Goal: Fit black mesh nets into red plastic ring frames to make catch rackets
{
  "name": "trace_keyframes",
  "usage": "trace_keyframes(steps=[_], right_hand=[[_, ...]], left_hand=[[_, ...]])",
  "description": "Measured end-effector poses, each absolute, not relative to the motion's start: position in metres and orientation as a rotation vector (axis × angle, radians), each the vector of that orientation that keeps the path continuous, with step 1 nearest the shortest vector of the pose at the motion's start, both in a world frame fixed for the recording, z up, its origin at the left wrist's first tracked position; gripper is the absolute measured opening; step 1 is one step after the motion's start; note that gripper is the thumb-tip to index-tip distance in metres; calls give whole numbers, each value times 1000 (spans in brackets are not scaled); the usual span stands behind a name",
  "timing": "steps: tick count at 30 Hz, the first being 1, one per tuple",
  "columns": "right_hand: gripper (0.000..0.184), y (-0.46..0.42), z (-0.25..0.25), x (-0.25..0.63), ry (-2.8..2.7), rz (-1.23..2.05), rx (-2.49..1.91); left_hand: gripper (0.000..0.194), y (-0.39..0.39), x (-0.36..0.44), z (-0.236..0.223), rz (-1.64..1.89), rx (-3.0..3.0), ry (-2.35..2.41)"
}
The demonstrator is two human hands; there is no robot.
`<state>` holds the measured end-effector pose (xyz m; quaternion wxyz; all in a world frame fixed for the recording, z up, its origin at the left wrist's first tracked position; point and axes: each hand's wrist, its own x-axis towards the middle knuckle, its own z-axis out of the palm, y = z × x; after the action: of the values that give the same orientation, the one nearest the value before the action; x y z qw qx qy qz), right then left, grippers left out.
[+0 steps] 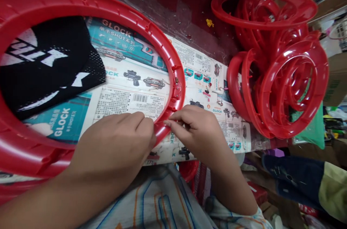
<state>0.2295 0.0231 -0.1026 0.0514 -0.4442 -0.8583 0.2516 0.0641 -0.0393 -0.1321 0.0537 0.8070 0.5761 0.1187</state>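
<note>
A large red plastic ring (155, 32) lies with its ribbed, hollow side up across the left and middle of the view. My left hand (119, 140) is closed over the ring's near right part, its fingertips hidden from me. Just to its right, my right hand (196, 126) pinches thumb and forefinger together at the ring's channel. Whatever sits between those fingertips is too small to make out. Small metal-looking bits (176, 81) show in the channel above my right hand. Inside the ring lies a black fabric piece (54, 66) with white print.
Printed cardboard sheets (121, 95) cover the surface under the ring. More red rings (295, 124) are piled at the right, partly over a green bag (316, 128). A yellow scrap (209, 23) lies behind. Another person's dark sleeve or trouser leg (292, 178) shows at lower right.
</note>
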Motion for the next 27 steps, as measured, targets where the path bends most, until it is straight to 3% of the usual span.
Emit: trace_keyframes(steps=[5,19,27], right_hand=[[16,34,-99,232,-2670,665,-1147],[18,36,-102,216,-2675,818,-1338],[21,39,-101,216,-2837,747,-1057]], left_hand=[[20,-42,57,-135,382,2505,1695],[21,-49,37,-144,321,2583,1478],[18,-51,31,-148,328,2552,1470]])
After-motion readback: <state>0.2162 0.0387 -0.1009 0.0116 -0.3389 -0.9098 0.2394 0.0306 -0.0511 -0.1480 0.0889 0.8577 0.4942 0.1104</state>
